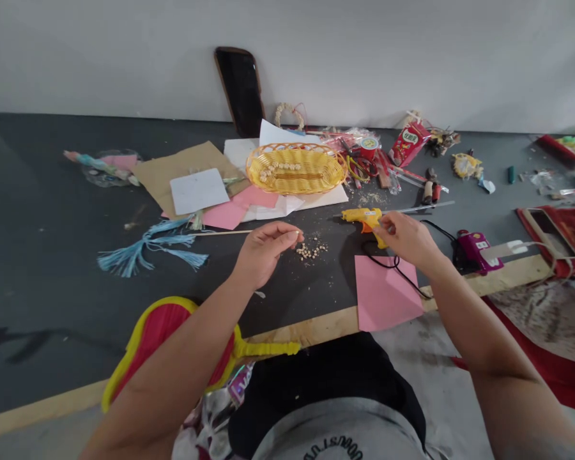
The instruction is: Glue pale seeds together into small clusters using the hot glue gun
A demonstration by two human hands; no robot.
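Note:
My left hand is closed in a pinch above the dark table, with a tiny pale piece at its fingertips. Below and right of those fingertips lies a small pile of pale bits. A thin stick runs left from behind the hand towards blue tassels; whether the hand touches it I cannot tell. My right hand has its fingers closed at the back of a yellow glue gun, which points left. A clear glue stick sticks out behind the gun.
Behind the pile, a yellow woven basket rests on papers. A pink sheet overlaps the wooden front edge, with the black cord across it. A red-and-yellow paddle-shaped piece lies under my left forearm. A phone leans on the wall.

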